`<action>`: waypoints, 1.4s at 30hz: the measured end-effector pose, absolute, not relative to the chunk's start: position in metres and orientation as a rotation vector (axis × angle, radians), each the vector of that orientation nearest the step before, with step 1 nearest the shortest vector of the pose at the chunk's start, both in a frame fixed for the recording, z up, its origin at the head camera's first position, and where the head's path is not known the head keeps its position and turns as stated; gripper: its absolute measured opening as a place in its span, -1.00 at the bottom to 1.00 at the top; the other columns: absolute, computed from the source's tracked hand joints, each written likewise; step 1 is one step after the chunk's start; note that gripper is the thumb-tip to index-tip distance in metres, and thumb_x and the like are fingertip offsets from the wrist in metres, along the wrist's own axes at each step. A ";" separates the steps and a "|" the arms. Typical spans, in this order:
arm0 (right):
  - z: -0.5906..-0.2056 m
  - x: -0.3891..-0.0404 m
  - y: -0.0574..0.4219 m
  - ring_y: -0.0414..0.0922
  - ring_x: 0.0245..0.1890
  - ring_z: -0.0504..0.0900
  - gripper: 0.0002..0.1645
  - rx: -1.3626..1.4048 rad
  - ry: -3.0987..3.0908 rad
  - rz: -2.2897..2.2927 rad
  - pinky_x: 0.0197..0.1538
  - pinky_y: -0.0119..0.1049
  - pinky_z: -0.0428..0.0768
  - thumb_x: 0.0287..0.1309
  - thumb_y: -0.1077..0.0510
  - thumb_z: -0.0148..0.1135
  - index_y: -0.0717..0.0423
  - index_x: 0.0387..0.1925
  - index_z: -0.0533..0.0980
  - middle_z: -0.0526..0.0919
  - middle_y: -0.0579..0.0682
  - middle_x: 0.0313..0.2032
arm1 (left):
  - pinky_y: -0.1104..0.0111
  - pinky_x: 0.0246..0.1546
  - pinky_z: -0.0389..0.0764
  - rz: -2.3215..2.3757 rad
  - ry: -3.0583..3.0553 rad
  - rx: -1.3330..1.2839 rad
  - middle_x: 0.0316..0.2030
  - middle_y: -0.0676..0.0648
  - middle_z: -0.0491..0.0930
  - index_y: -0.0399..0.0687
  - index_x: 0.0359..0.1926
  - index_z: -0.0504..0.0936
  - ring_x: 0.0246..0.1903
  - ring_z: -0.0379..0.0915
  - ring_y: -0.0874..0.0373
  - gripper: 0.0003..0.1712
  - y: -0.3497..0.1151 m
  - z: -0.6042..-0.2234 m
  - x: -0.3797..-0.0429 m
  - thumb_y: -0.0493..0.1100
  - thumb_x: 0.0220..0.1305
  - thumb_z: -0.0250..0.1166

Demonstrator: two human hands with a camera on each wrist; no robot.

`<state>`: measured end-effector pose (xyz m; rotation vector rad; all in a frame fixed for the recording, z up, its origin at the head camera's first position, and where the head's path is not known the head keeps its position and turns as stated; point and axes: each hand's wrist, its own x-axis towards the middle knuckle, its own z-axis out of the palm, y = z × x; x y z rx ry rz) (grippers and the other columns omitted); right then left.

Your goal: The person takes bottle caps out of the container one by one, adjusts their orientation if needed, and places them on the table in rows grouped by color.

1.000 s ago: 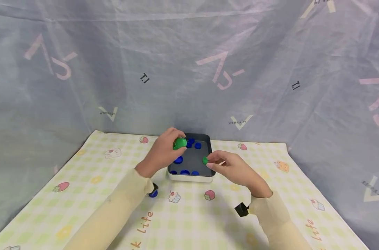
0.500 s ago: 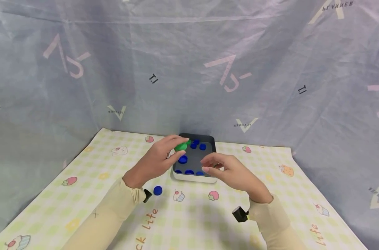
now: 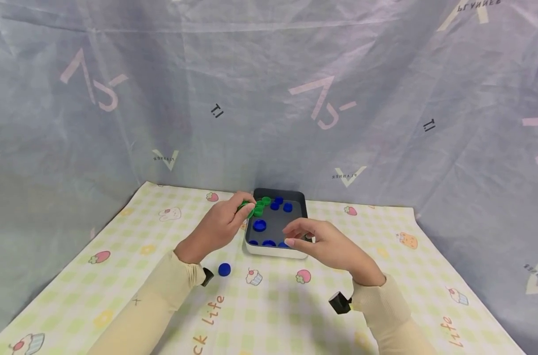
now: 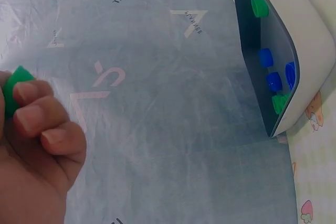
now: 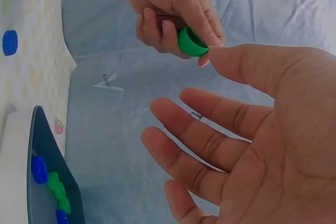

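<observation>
My left hand (image 3: 218, 224) pinches a green bottle cap (image 3: 246, 210) at the left rim of the tray. The right wrist view shows this cap (image 5: 191, 43) with its hollow side turned partly outward between thumb and fingers. My right hand (image 3: 324, 241) hovers over the tray's front right part, fingers loosely bent and apart, holding nothing. Inside the dark-lined white tray (image 3: 275, 252), several green caps (image 3: 258, 211) lie at the back left. Small blue caps (image 3: 287, 207) sit near the back, a larger blue cap (image 3: 259, 225) at the left, and more along the front wall.
A single blue cap (image 3: 224, 269) lies on the checked tablecloth (image 3: 269, 305), in front of the tray and to its left. Behind the table hangs a grey printed curtain (image 3: 251, 148). A small black camera (image 3: 340, 302) sits at my right wrist.
A green cap that my right hand pinched one second ago has left its fingers. My left hand has drawn left with its cap, baring green caps in the tray. The head view has shifted slightly.
</observation>
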<state>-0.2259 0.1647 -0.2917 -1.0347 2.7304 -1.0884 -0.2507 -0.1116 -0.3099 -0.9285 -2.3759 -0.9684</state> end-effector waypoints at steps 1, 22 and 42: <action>-0.292 -0.226 0.164 -0.26 -0.09 0.60 -0.71 -1.038 2.730 -1.084 -0.02 -0.16 0.53 0.36 -0.13 0.21 -0.21 0.04 0.57 0.65 -0.28 -0.11 | 0.32 -0.54 0.39 -0.972 -2.373 -0.927 -0.58 0.10 0.33 0.01 0.07 0.42 -0.69 0.22 0.24 -0.77 -0.111 -0.309 -0.251 -0.03 0.59 -0.04; -0.299 -0.232 0.157 -0.26 -0.12 0.61 -0.72 -1.019 2.700 -1.064 -0.08 -0.23 0.59 0.38 -0.14 0.19 -0.21 0.02 0.59 0.66 -0.27 -0.14 | 0.04 0.25 0.42 -0.951 -2.738 -1.033 0.32 -0.04 0.44 0.03 0.40 0.39 0.22 0.46 0.04 -0.50 -0.107 -0.308 -0.251 0.05 0.57 -0.02; -0.320 -0.231 0.135 -0.16 -0.31 0.66 -0.78 -1.088 2.642 -1.374 -0.21 -0.24 0.64 0.35 -0.11 0.23 -0.13 -0.11 0.62 0.70 -0.20 -0.27 | 0.44 -0.46 0.41 -0.879 -2.327 -1.297 -0.49 0.15 0.42 0.08 -0.30 0.50 -0.52 0.28 0.35 -0.79 -0.100 -0.316 -0.245 -0.22 0.25 0.42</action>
